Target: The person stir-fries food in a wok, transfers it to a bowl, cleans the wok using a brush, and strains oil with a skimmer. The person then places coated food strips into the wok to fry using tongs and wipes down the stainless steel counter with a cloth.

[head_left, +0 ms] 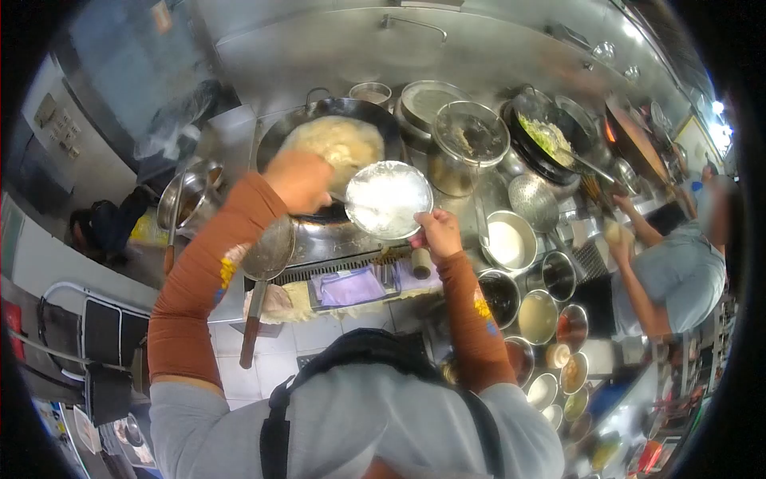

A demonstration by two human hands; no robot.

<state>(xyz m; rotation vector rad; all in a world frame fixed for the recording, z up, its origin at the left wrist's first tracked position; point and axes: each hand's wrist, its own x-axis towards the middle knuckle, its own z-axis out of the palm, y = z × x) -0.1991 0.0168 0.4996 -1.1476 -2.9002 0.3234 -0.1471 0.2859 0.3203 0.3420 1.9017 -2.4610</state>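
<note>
The bowl, lined with white stuff, is held up in front of the person, just beside the wok and partly overlapping its near edge in this view. The right hand grips it by the rim on its right side, thumb on top and fingers tucked beneath. The left hand is over the near part of the wok, close to the bowl's left rim; it is blurred, its fingers look curled, and I cannot tell whether they hold anything. Pale, frothy liquid fills the middle of the wok.

Below the left hand lies a skimmer, its wooden handle pointing toward the person. To its right, purple cloth lies on the counter's front edge. Right of the wok, a strainer sits over a tall pot, with a pot of white liquid nearer the person. Farther right, a second wok holds green and pale food, a ladle resting in it; a co-worker stands beyond at the right
</note>
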